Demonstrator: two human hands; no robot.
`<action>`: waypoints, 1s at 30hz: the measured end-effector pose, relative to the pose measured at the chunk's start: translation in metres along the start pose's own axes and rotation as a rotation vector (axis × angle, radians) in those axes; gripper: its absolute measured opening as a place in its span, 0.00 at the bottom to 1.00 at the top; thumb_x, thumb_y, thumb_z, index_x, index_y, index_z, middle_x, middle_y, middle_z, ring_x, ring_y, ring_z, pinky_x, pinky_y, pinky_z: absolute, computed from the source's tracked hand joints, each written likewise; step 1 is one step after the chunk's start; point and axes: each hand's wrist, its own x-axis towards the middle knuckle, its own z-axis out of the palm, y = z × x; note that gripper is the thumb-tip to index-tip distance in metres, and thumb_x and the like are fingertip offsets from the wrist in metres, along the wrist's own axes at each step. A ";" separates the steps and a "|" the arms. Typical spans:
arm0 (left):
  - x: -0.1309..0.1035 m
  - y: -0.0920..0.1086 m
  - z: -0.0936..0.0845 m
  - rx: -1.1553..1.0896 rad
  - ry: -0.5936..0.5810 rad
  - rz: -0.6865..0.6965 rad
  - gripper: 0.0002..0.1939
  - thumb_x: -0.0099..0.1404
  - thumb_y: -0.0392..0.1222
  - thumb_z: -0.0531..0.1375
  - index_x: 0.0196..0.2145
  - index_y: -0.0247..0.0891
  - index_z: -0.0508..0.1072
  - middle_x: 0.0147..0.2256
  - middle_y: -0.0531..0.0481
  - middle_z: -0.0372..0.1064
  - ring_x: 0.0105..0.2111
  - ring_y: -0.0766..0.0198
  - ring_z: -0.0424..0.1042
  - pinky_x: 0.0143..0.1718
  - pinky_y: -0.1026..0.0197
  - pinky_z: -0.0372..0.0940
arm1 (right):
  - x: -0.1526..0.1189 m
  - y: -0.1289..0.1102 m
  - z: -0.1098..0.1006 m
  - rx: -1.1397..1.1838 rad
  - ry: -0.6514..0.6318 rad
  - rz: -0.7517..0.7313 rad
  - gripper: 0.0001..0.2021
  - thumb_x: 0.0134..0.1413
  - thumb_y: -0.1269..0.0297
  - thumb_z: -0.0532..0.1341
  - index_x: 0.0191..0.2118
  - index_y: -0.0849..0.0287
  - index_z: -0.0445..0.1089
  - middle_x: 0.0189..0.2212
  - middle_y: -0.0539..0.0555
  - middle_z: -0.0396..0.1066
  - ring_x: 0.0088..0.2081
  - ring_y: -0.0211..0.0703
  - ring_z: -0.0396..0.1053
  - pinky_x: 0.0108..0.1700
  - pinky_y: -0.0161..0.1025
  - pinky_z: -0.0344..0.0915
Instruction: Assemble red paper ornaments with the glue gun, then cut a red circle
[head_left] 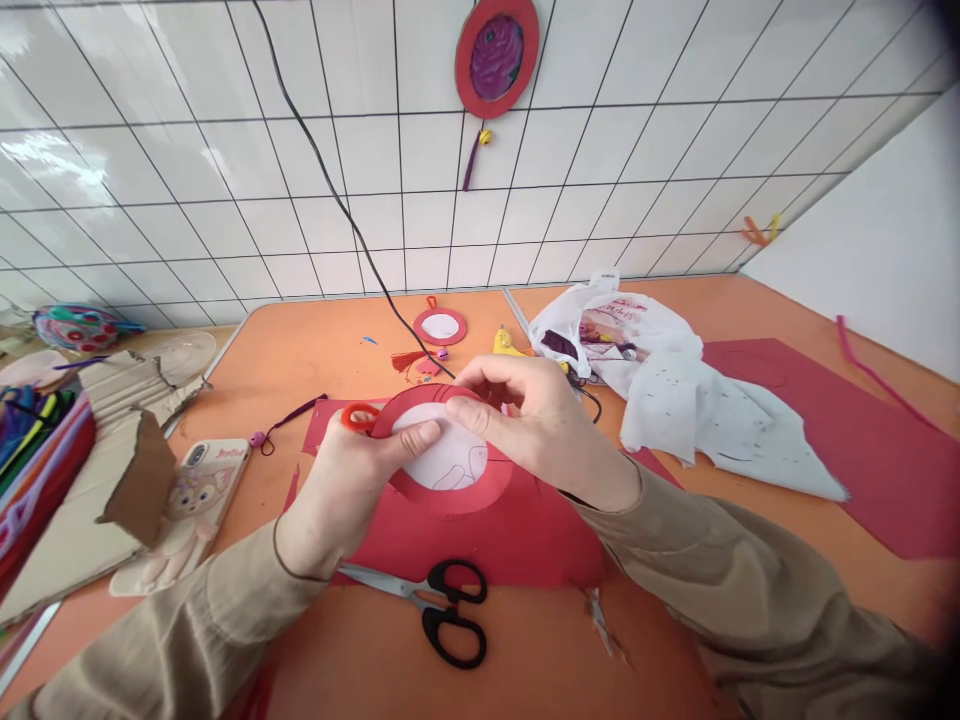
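Note:
Between my two hands is a round red paper ring [450,497] with a white disc [431,455] in its middle, marked with thin drawn lines. My left hand [352,470] pinches its left edge, the thumb lying over the white disc. An orange loop [361,417] sticks out beside that thumb. My right hand [525,415] grips the upper right rim between thumb and fingers. Below the ring lies red paper [480,550] on the orange table. Black-handled scissors [442,590] rest in front of it, blades pointing left.
A similar small red ring [420,342] lies at the back. White plastic bag [660,325], white cloth [727,420] and yellow glue gun [506,342] are behind and right. Phone [196,500], cardboard [82,480] and pipe cleaners [45,460] lie left. A black cord [322,165] crosses the tiled wall.

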 end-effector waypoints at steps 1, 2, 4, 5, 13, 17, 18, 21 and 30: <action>-0.001 0.000 0.000 -0.011 -0.015 -0.006 0.10 0.49 0.38 0.75 0.31 0.35 0.83 0.30 0.47 0.81 0.31 0.56 0.79 0.35 0.58 0.74 | 0.000 0.000 0.001 0.013 0.007 -0.004 0.10 0.55 0.64 0.62 0.26 0.61 0.68 0.20 0.46 0.63 0.22 0.30 0.56 0.23 0.32 0.55; -0.001 0.001 0.000 -0.016 -0.025 -0.015 0.10 0.49 0.38 0.75 0.31 0.35 0.83 0.30 0.47 0.81 0.31 0.56 0.79 0.36 0.58 0.75 | 0.000 0.001 0.001 0.026 0.012 -0.004 0.10 0.55 0.65 0.62 0.25 0.61 0.67 0.20 0.45 0.63 0.21 0.30 0.55 0.22 0.32 0.54; -0.002 0.001 -0.001 -0.022 -0.033 -0.037 0.10 0.50 0.40 0.75 0.30 0.35 0.82 0.30 0.46 0.81 0.32 0.55 0.80 0.36 0.58 0.75 | 0.001 0.001 0.002 0.060 0.010 0.005 0.11 0.55 0.66 0.61 0.23 0.60 0.65 0.19 0.45 0.61 0.21 0.30 0.55 0.22 0.32 0.53; -0.002 0.001 -0.001 -0.027 -0.031 -0.046 0.10 0.50 0.41 0.75 0.30 0.35 0.82 0.30 0.46 0.81 0.32 0.55 0.80 0.36 0.58 0.75 | 0.002 0.001 0.002 0.082 0.002 0.016 0.11 0.55 0.66 0.61 0.23 0.60 0.64 0.18 0.45 0.60 0.21 0.30 0.55 0.21 0.33 0.52; -0.001 0.000 0.000 -0.043 -0.026 -0.041 0.11 0.52 0.41 0.74 0.32 0.36 0.83 0.33 0.46 0.82 0.35 0.56 0.80 0.37 0.58 0.75 | 0.002 0.003 -0.004 0.246 -0.100 -0.005 0.19 0.61 0.51 0.59 0.24 0.59 0.62 0.20 0.45 0.53 0.23 0.32 0.51 0.24 0.35 0.50; -0.002 -0.001 -0.001 -0.006 -0.013 -0.060 0.12 0.50 0.43 0.75 0.31 0.34 0.82 0.30 0.46 0.81 0.32 0.57 0.79 0.34 0.60 0.74 | 0.001 0.006 -0.002 0.204 -0.078 -0.018 0.28 0.63 0.41 0.53 0.21 0.57 0.56 0.21 0.47 0.52 0.25 0.35 0.52 0.26 0.37 0.51; -0.002 -0.002 -0.001 0.001 -0.021 -0.068 0.13 0.49 0.43 0.76 0.31 0.34 0.82 0.29 0.46 0.81 0.32 0.57 0.79 0.34 0.60 0.74 | 0.001 0.006 -0.001 0.198 -0.076 -0.009 0.28 0.63 0.41 0.53 0.21 0.57 0.55 0.21 0.47 0.52 0.25 0.35 0.52 0.25 0.37 0.51; -0.002 -0.005 -0.002 0.015 -0.057 -0.085 0.13 0.49 0.44 0.76 0.29 0.35 0.81 0.31 0.46 0.80 0.32 0.57 0.78 0.34 0.58 0.73 | 0.001 0.008 0.003 0.180 -0.082 0.012 0.23 0.63 0.50 0.58 0.21 0.58 0.57 0.20 0.46 0.52 0.24 0.33 0.50 0.24 0.36 0.49; -0.003 -0.006 -0.003 0.042 -0.130 -0.034 0.13 0.54 0.47 0.73 0.36 0.38 0.83 0.31 0.47 0.80 0.35 0.58 0.77 0.38 0.59 0.72 | 0.003 0.015 0.008 -0.004 0.004 -0.062 0.16 0.60 0.63 0.60 0.22 0.60 0.62 0.17 0.44 0.56 0.21 0.30 0.52 0.22 0.33 0.50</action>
